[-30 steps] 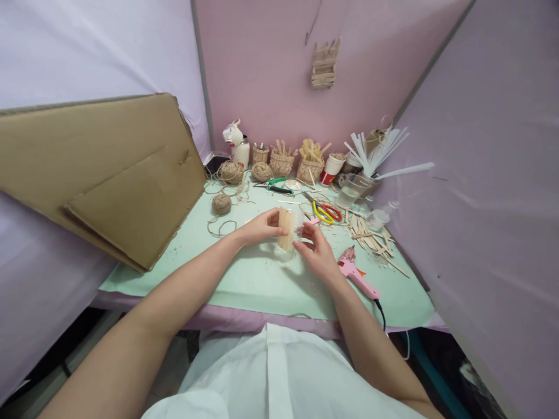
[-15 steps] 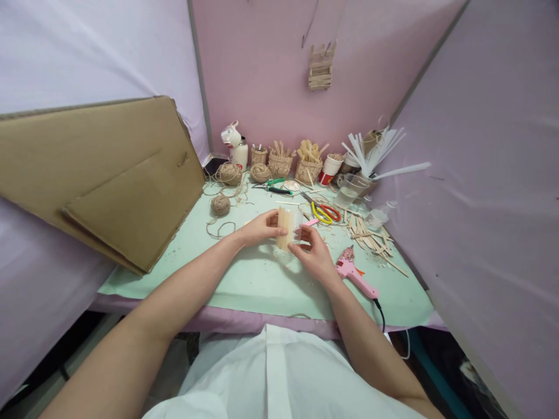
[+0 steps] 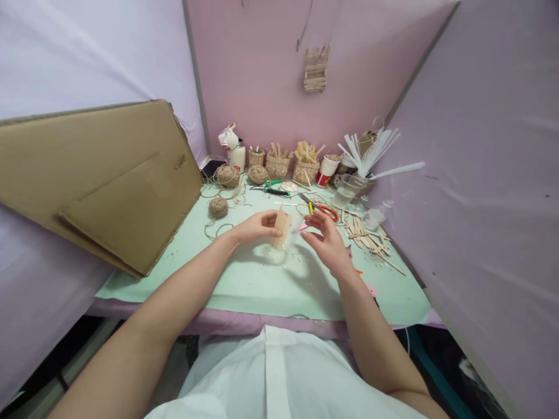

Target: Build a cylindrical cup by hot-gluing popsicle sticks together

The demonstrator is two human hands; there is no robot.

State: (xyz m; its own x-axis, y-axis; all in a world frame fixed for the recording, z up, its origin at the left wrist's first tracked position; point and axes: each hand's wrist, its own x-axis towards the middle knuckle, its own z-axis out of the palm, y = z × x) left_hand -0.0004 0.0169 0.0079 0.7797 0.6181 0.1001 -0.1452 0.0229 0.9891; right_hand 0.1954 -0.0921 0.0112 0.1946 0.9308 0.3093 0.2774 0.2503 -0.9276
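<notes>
My left hand (image 3: 261,227) grips a piece made of pale wooden craft sticks (image 3: 282,231) set side by side, above the middle of the table. Something clear, like plastic, shows at its right side, but its shape is hard to make out. To the right of it, my right hand (image 3: 324,241) is held in the air, fingers apart and nothing in them. Behind that hand lie scissors with red and yellow handles (image 3: 329,213), partly covered. My right forearm hides most of the pink glue gun (image 3: 372,291).
Loose wooden sticks (image 3: 369,235) lie to the right, near a clear bottle (image 3: 373,218). Green-handled pliers (image 3: 277,191), twine balls (image 3: 218,207) and stick-filled baskets (image 3: 305,172) stand or lie toward the back. A large cardboard sheet (image 3: 117,174) leans at the left.
My right hand has let go of the stick piece and moved right, now covering part of the scissors and glue gun. My left hand has kept hold and turned the piece slightly.
</notes>
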